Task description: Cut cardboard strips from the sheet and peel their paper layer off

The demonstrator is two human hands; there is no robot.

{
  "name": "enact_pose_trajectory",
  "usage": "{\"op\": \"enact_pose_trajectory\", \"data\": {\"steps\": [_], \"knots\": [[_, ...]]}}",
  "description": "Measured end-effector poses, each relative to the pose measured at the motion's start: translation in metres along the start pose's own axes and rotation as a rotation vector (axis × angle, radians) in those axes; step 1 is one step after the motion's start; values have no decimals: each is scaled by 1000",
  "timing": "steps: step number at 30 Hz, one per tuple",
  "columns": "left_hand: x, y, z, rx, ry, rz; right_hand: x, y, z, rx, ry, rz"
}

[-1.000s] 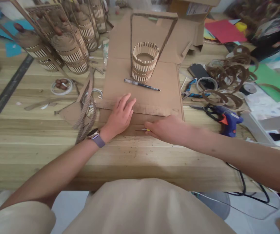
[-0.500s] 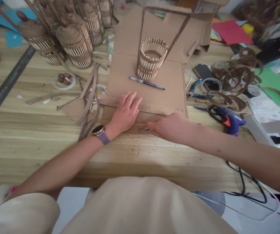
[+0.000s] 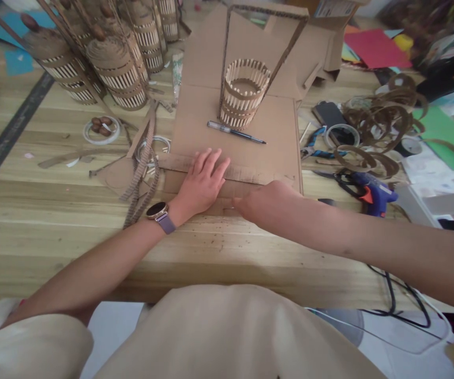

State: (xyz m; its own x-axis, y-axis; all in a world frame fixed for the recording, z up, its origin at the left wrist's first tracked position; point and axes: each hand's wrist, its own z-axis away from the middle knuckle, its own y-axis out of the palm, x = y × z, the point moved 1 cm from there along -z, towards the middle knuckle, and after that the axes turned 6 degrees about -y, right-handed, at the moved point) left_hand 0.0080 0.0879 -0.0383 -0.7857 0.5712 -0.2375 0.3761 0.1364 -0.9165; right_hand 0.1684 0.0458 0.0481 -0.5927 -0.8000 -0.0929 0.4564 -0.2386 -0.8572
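You have 1 left hand (image 3: 205,184), 1 right hand (image 3: 268,202) and 1 watch (image 3: 157,210) in the frame. At centre you have at least 1 large cardboard sheet (image 3: 193,113), 1 pen (image 3: 237,132), 1 open basket (image 3: 238,111) and 1 thin tool (image 3: 229,208), mostly hidden. Upper left, you can count at least 5 lidded baskets (image 3: 118,73) and at least 2 blue papers (image 3: 19,63). Left of centre you have 2 white rings (image 3: 100,141), 1 holding at least 4 brown balls (image 3: 97,121). At right you have 1 glue gun (image 3: 377,195), 1 pair of scissors (image 3: 345,184), 1 pair of pliers (image 3: 317,137), 1 green sheet (image 3: 446,134) and 1 red sheet (image 3: 379,48); the curled strips (image 3: 395,123) are too tangled to count.
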Motion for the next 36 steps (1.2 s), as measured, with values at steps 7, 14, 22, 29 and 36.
{"op": "enact_pose_trajectory", "data": {"steps": [7,14,22,29,36], "knots": [[-2,-3,-1,52,-21,6,-10,13,7,38,-6,51],[-2,-4,-1,41,-2,-44,-19,19,23,46,51,47],[-1,-3,0,32,-4,-20,-26,26,35,40,97,-2],[-1,-3,0,27,2,-22,-34,28,49,133,167,-41],[-1,-3,0,23,12,-15,-36,20,63,257,168,-7]]}}
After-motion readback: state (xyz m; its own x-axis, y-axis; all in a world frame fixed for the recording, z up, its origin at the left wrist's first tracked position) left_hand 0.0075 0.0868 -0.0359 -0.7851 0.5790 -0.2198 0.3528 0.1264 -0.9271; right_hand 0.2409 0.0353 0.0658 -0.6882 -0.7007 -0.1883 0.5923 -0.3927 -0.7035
